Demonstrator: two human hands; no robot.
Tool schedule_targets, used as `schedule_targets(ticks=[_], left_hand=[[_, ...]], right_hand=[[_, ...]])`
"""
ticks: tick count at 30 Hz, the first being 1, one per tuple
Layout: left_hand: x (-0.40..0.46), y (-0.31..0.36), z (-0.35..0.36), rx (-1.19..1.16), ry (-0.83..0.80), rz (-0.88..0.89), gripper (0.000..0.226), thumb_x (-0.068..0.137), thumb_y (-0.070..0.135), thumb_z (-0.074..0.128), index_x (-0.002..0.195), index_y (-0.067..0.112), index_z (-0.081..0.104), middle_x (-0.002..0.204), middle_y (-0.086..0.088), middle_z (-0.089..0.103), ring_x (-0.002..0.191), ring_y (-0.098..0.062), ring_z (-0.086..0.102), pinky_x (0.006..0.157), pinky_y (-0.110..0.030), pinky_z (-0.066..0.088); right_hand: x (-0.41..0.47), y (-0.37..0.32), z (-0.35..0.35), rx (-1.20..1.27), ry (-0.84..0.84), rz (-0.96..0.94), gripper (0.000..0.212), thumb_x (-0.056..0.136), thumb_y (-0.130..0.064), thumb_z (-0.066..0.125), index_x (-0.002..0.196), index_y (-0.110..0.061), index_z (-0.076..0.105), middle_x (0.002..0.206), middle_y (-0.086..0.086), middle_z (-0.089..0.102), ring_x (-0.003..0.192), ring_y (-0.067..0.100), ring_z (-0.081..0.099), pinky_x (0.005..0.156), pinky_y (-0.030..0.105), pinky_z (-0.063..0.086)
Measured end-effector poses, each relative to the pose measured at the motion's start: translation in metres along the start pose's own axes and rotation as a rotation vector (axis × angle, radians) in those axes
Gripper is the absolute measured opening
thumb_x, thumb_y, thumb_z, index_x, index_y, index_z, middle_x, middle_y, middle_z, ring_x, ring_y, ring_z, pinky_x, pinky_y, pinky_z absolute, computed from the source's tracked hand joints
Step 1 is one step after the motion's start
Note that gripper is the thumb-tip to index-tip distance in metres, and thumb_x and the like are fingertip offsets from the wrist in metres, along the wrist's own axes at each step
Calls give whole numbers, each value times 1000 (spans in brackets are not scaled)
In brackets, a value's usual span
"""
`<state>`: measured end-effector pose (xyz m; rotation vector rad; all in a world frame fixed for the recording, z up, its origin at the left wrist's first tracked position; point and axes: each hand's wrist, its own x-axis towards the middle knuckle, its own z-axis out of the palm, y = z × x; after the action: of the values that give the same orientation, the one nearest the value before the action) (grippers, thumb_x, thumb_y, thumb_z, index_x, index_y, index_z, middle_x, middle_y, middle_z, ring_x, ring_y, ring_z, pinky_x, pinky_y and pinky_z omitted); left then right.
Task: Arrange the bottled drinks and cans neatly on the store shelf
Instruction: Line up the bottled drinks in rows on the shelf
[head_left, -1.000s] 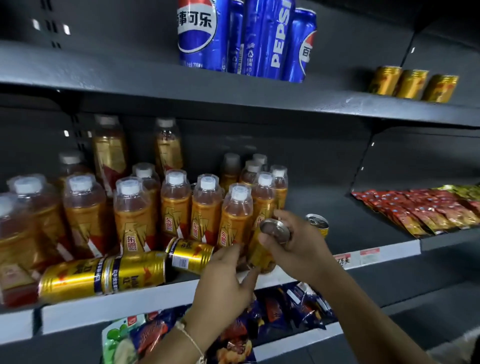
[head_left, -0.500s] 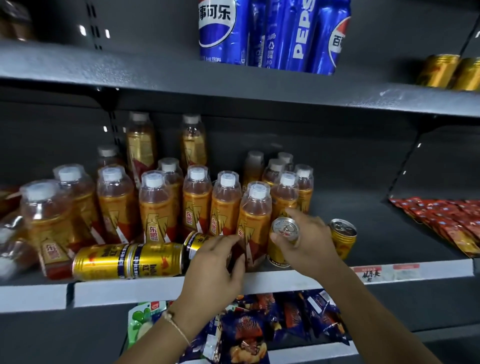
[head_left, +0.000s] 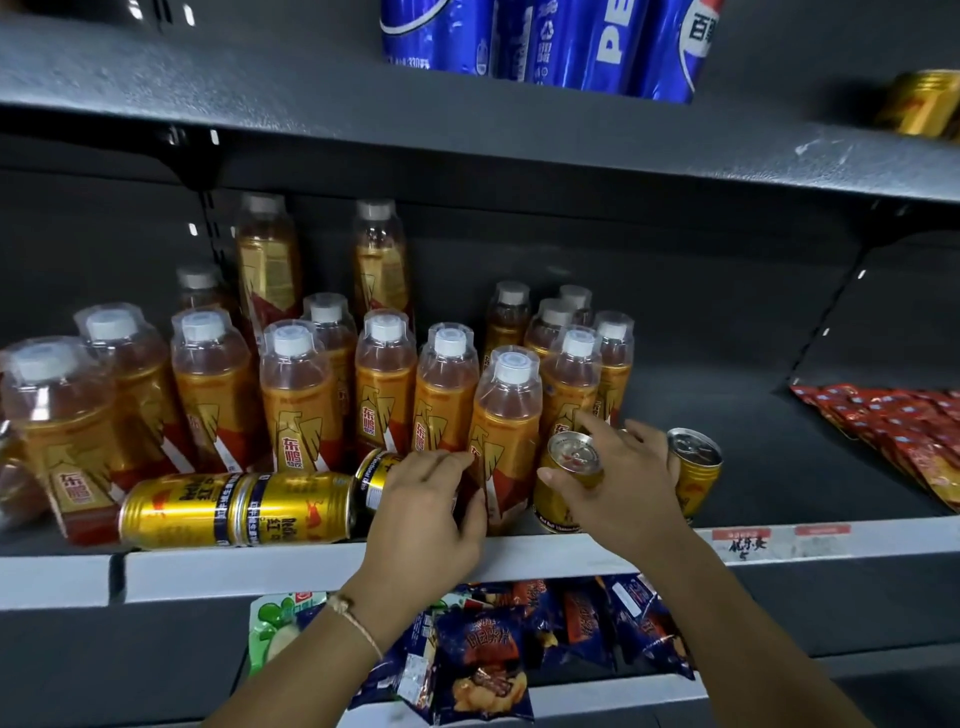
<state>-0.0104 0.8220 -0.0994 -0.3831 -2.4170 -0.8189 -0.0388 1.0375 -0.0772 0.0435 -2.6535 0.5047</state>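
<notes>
Both hands at the middle shelf (head_left: 311, 566) front edge, among cans and bottles.
Right hand (head_left: 631, 483) grips an upright gold can (head_left: 566, 483), fingers curled round its top; left hand (head_left: 426, 512) fingers apparently wrap a lying can (head_left: 376, 475), contact partly hidden. Two more lying cans (head_left: 234, 509) sit left; another upright can (head_left: 696, 467) stands right.

Dark grey metal store shelving fills the frame. The upper shelf (head_left: 519, 135) runs across the top, its painted face scuffed near the right. Below it, the middle shelf (head_left: 753, 467) carries a white price strip (head_left: 291, 566) along its front edge, with red tags (head_left: 740, 535) and handwritten marks toward the right. A slotted upright (head_left: 208, 228) stands against the dark back panel (head_left: 649, 291). Small glints of light show on the metal. A lower shelf (head_left: 779, 680) sits beneath.
</notes>
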Motion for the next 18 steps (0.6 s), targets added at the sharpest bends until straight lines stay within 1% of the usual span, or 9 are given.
schedule_targets(ticks=[3,6,9,12,14,16,18], left_hand=[[3,0,3,-2,9,-28,43,80,27,61,116,5,68,110,-10,69,106,-31,62,96,-46,50],[7,0,4,-1,18,-33,42,80,27,61,115,4,69,108,-10,69,104,-31,62,94,-47,51],[8,0,6,6,34,-18,41,79,25,63,112,3,70,103,-10,70,99,-30,64,92,-43,50],[8,-2,6,2,34,-19,41,79,25,63,113,3,69,105,-10,70,100,-30,63,94,-39,46],[8,-3,6,-8,31,-20,40,80,24,63,113,3,69,105,-10,69,100,-30,63,93,-37,46],[7,-4,5,-12,33,-14,40,80,23,64,114,3,69,105,-10,69,101,-29,63,93,-35,45],[7,-5,2,-17,31,-12,39,80,20,66,115,2,68,107,-11,69,103,-31,62,94,-37,46]], right_hand=[[1,4,1,-22,-53,-11,89,73,-69,70,149,-37,35,140,-6,58,144,22,15,115,48,18],[1,5,4,-23,-34,-10,90,73,-68,70,149,-38,33,143,-6,56,146,20,10,115,48,14],[1,6,6,-32,-29,-2,92,74,-69,69,150,-38,29,145,-3,54,148,20,5,116,49,12],[-2,5,6,-38,-24,1,93,75,-69,69,152,-36,28,145,-1,55,149,21,3,116,49,10],[-4,3,5,-51,-16,-4,92,76,-67,70,152,-34,29,148,-1,51,149,21,3,117,48,9],[-5,-1,2,-57,-18,-8,91,78,-61,72,153,-32,30,153,-3,43,150,23,4,119,50,10],[-4,-9,-4,-9,-7,-38,87,79,-53,73,152,-31,32,154,-4,39,150,23,8,119,50,12]])
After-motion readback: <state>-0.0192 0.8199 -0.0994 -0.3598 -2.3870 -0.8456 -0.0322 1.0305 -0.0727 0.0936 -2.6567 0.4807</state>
